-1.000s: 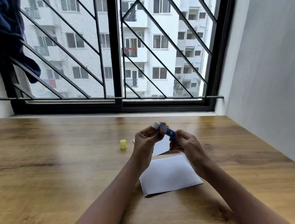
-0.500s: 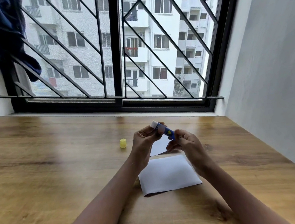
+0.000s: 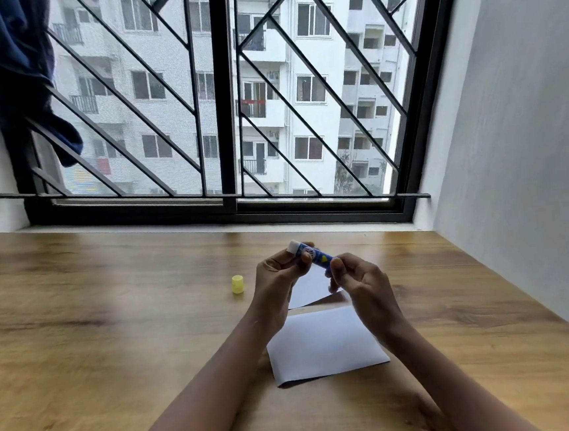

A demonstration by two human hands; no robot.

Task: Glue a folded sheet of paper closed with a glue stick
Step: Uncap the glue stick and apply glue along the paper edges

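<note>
I hold a blue glue stick [image 3: 314,255] in both hands above the wooden table [image 3: 114,333]. Its white glue tip points up and to the left, uncapped. My left hand [image 3: 277,281] pinches the upper part of the tube between thumb and fingers. My right hand [image 3: 354,279] pinches the lower end with thumb and fingertips. Below my hands lies the white folded sheet of paper [image 3: 325,344], its far flap raised and partly hidden behind my hands. The yellow cap [image 3: 237,284] stands on the table left of my left hand.
A barred window [image 3: 223,117] runs along the table's far edge. A grey wall [image 3: 529,159] borders the table on the right. Dark blue cloth [image 3: 5,68] hangs at the upper left.
Both hands keep hold of the glue stick in nearly the same spot; my right fingers have shifted slightly around the tube's lower end. The paper and cap stay where they were.
</note>
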